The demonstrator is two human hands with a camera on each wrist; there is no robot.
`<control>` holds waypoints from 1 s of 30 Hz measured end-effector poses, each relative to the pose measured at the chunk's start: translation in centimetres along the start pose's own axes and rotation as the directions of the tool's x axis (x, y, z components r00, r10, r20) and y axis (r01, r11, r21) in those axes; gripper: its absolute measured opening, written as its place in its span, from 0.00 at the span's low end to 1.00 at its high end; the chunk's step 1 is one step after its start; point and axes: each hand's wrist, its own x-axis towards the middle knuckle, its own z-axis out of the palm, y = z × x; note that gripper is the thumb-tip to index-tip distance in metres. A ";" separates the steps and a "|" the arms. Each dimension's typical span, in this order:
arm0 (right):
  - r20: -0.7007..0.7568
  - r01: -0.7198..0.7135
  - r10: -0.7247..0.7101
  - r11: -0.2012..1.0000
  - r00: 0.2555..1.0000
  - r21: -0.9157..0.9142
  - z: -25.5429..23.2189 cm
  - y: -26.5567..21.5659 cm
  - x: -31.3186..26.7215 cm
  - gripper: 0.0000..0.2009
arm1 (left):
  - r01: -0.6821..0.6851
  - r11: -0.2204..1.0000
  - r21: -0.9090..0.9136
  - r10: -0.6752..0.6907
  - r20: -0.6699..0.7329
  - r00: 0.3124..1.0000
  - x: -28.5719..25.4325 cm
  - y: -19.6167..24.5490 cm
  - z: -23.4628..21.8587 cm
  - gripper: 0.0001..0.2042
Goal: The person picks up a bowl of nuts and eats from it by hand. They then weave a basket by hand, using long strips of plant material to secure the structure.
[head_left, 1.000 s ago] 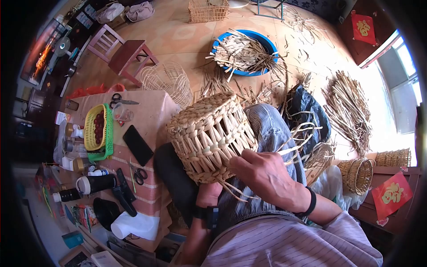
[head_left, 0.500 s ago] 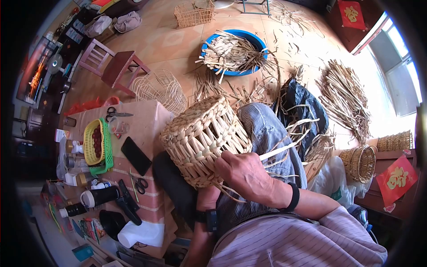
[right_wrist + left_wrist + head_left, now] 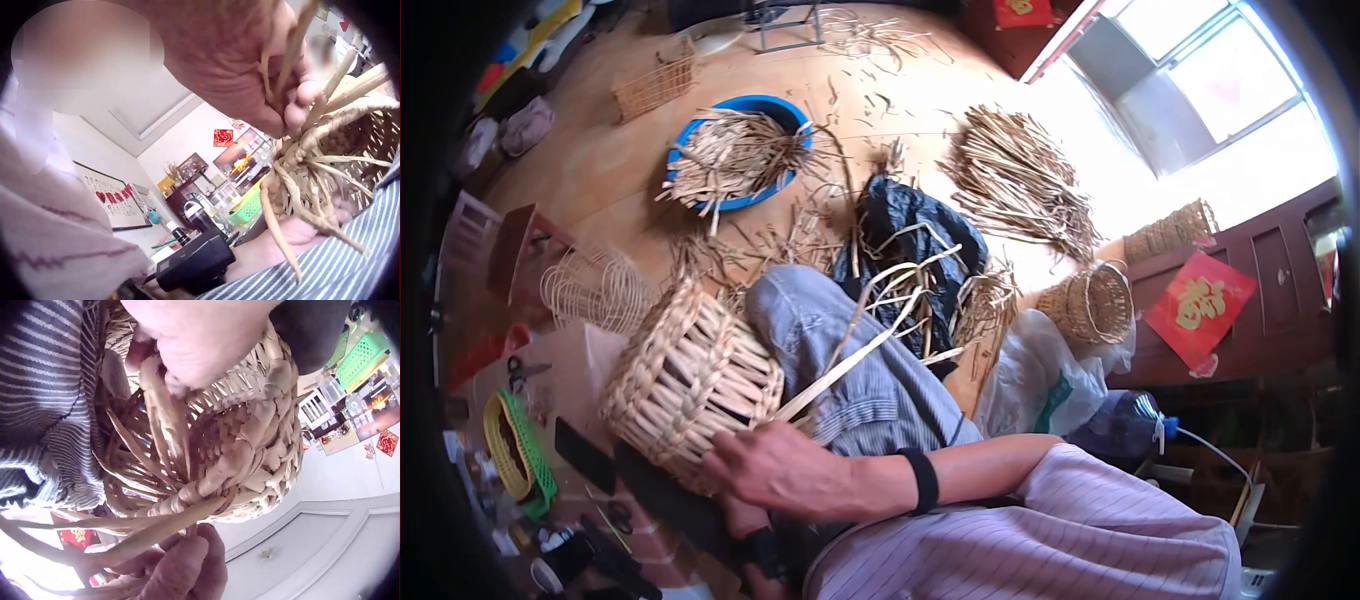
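Right hand (image 3: 775, 470) is closed on a long flat reed strip (image 3: 850, 362) at the lower rim of the woven basket (image 3: 690, 375); I see the fingers curled round several strands in the right wrist view (image 3: 275, 75). Left hand (image 3: 187, 337) sits under the basket with its fingers curled into the weave, gripping it; from the head camera I see only its wrist below the basket.

I note the basket lies on its side across the person's lap, against the striped trouser leg (image 3: 860, 380), beside the near edge of the table (image 3: 600, 350). Loose strand ends trail from its rim over the lap.

Surroundings, as I observe them:
- On the table, at its left edge: a yellow and green plastic basket (image 3: 515, 450), a black phone (image 3: 585, 455) and scissors (image 3: 525, 370).
- On the floor, ahead: a blue basin (image 3: 745, 105) full of reeds, a black bag (image 3: 910, 235), a loose reed pile (image 3: 1015, 180) and a wire frame (image 3: 595, 290).
- To the right: a small finished basket (image 3: 1090, 300) and a white plastic bag (image 3: 1030, 380).

Obstructions: the right forearm and basket wall hide the left hand from above.
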 end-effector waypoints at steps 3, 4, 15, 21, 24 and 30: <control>-0.060 0.064 -0.059 0.994 0.996 0.093 -0.2 -1.0 0.0 0.13 | 0.013 1.000 0.006 -0.012 -0.024 1.000 0.0 0.3 0.2 0.30; -0.092 0.102 -0.090 0.987 0.992 0.126 -0.3 -1.4 -0.2 0.12 | 0.012 1.000 0.004 -0.012 -0.025 1.000 -0.1 0.3 0.3 0.30; -0.270 0.236 -0.073 0.727 0.960 0.645 -4.8 -0.9 -0.1 0.13 | 0.048 0.997 0.065 -0.044 -0.068 0.997 -0.4 0.6 -0.3 0.31; -0.276 -0.015 0.120 0.935 0.954 0.353 -1.7 4.6 -0.7 0.12 | 0.066 0.995 0.078 -0.060 -0.082 0.995 -0.3 0.9 -0.5 0.31; -0.125 -0.055 0.109 0.926 0.986 0.373 -1.9 4.9 -2.2 0.12 | 0.057 0.995 0.076 -0.051 -0.084 0.995 -0.7 0.9 -1.4 0.31; -0.029 -0.081 0.098 0.930 0.995 0.357 -1.1 5.1 -3.5 0.10 | 0.031 0.996 0.080 -0.028 -0.033 0.999 -1.5 0.5 -1.6 0.31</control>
